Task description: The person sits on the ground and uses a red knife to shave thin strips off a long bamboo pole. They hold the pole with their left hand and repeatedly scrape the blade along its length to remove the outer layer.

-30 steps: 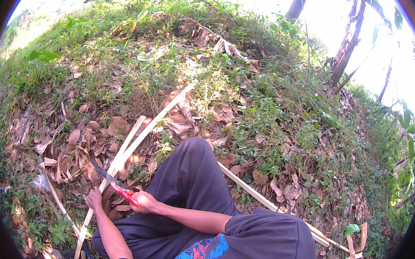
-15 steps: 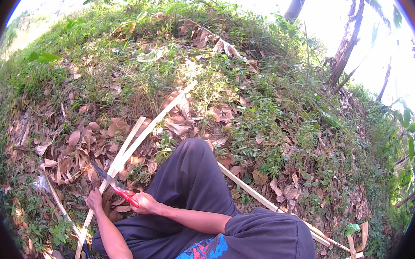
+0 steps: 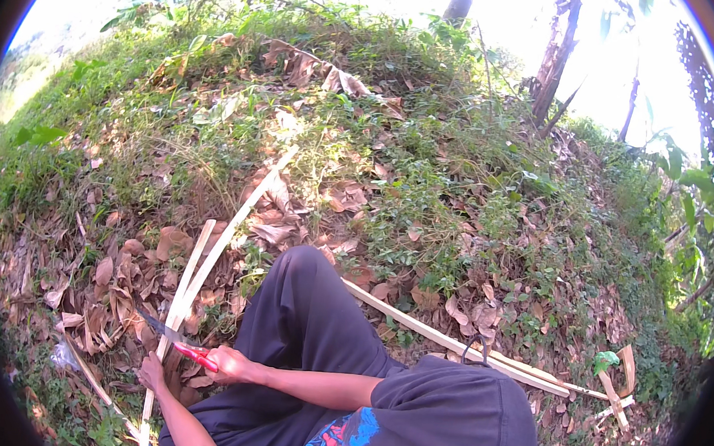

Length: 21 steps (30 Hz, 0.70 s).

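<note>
My left hand (image 3: 152, 371) is closed around a long pale strip of wood or split bamboo (image 3: 234, 224) that slants from beside my left leg up toward the leaves ahead. A shorter pale strip (image 3: 194, 260) lies close beside its upper part; the two meet near the blade. In my right hand (image 3: 232, 366), fingers wrapped round the handle, is a red-handled knife (image 3: 195, 355). Its dark blade crosses the strip just above my left hand. Whether the edge cuts into the wood is too small to tell.
More pale strips (image 3: 448, 340) lie on the ground to my right, near a bent wooden piece with green on it (image 3: 608, 361). A thin stick (image 3: 90, 374) and clear plastic (image 3: 63, 355) are at left. My bent knee (image 3: 301, 273) rises in the middle. Dry leaves and weeds cover the slope.
The whole view has shifted, so the slope and trees sit further left. Both hands appear a little lower in the picture, with the knife still across the strip in much the same place.
</note>
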{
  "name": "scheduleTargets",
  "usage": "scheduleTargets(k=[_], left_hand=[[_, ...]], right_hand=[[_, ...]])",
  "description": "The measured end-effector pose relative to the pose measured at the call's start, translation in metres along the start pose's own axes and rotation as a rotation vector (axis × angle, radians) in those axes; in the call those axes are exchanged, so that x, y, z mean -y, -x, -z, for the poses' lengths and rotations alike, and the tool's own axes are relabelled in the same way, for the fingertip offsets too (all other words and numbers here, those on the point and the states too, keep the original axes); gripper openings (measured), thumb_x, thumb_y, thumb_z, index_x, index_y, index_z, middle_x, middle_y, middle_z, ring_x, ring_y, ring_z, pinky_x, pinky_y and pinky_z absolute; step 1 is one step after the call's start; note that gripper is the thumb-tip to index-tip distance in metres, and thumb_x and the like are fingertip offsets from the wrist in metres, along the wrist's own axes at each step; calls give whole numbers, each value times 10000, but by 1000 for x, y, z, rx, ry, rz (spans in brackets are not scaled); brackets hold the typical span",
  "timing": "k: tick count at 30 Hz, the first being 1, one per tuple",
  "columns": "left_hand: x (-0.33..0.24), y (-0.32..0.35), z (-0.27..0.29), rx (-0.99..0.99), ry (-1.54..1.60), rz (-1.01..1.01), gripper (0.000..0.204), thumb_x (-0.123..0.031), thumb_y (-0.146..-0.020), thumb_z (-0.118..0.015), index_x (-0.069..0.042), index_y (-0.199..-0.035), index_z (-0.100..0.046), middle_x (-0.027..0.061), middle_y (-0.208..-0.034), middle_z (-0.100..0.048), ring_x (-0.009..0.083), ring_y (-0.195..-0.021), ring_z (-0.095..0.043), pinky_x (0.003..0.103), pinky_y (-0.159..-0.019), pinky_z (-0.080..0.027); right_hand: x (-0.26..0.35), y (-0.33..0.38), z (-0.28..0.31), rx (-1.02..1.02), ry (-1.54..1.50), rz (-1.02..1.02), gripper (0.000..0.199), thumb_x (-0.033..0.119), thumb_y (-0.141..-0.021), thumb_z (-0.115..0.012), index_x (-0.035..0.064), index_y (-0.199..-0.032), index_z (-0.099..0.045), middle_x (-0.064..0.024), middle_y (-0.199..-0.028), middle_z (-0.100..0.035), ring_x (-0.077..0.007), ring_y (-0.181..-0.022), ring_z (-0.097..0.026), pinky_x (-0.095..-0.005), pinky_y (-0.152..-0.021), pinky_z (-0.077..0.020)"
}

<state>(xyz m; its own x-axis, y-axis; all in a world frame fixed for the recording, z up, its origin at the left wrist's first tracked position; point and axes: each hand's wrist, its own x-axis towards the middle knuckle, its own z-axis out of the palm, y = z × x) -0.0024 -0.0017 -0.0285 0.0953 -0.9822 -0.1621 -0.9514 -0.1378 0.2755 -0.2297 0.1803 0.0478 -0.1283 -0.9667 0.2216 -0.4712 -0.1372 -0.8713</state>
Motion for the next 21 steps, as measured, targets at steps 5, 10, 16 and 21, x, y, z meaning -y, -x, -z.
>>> scheduleTargets(k=[5,10,16,21], left_hand=[[23,-14,-21,-92,-9,-141,511,-440,-1002,-384,-31,-940,-684,255,-1001,-680,475,-950,-628,597,-831,-447],[45,-17,-27,-178,-29,-318,472,-409,-1024,-379,-50,-912,-665,230,-973,-683,474,-916,-618,592,-802,-445],[50,-22,-46,-242,-45,-231,516,-454,-1027,-370,-43,-955,-674,238,-1008,-683,470,-942,-620,576,-826,-443],[9,-5,-7,41,17,-47,537,-565,-956,-501,-74,-1108,-655,224,-966,-667,455,-998,-605,572,-907,-423]], right_hand=[[-3,-18,4,99,43,-90,237,191,-773,-580,50,-611,-479,-153,-496,-430,-280,-435,-522,-407,-455,-369],[18,-19,20,186,-196,-272,274,208,-770,-573,47,-589,-444,-87,-485,-422,-167,-425,-454,-376,-448,-347],[18,-14,39,183,-389,-330,360,244,-785,-624,15,-602,-415,-53,-484,-431,-148,-444,-444,-382,-462,-359],[12,-9,36,145,-261,-323,378,251,-792,-615,9,-613,-387,-75,-482,-415,-161,-438,-430,-403,-469,-359]])
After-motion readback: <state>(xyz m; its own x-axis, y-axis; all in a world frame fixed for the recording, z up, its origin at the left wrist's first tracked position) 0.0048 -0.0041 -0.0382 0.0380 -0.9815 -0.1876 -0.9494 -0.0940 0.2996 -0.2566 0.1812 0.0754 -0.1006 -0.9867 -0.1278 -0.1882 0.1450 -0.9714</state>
